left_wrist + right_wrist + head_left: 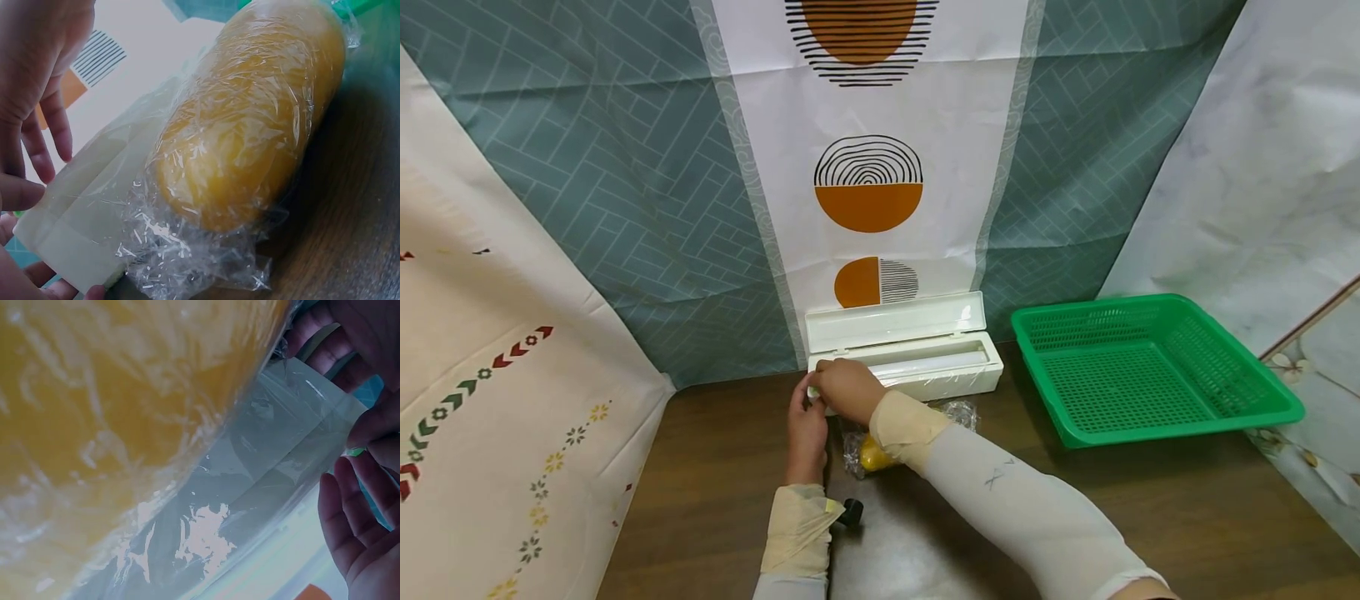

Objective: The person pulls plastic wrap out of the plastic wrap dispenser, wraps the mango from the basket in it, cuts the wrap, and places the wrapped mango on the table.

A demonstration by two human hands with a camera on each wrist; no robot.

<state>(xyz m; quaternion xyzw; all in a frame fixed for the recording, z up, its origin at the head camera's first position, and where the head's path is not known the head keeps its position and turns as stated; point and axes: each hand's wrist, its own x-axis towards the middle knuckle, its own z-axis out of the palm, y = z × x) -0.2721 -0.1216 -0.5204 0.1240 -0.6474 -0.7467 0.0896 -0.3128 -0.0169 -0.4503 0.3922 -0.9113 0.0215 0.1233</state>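
Note:
A white cling film dispenser (pixel 917 383) stands against the back wall with its long lid (pixel 895 321) raised and a roll of film (pixel 925 364) inside. My left hand (pixel 807 433) grips the box's left end, fingers curled under its lower edge in the left wrist view. From above, my right hand (pixel 850 390) reaches to that same corner; its thumb and index finger pinch at a small green slider (pixel 356 451), the other fingers extended. Right in front of the box lies a yellow, rounded long object (pixel 250 119) wrapped in crinkled clear film, partly hidden by my right forearm in the head view.
At the right stands a green plastic basket (pixel 1150 375) on the brown wooden table (pixel 715 467). A small black object (pixel 851 512) shows beside my left wrist. Patterned cloths hang behind and at both sides, including a teal one (pixel 625 183).

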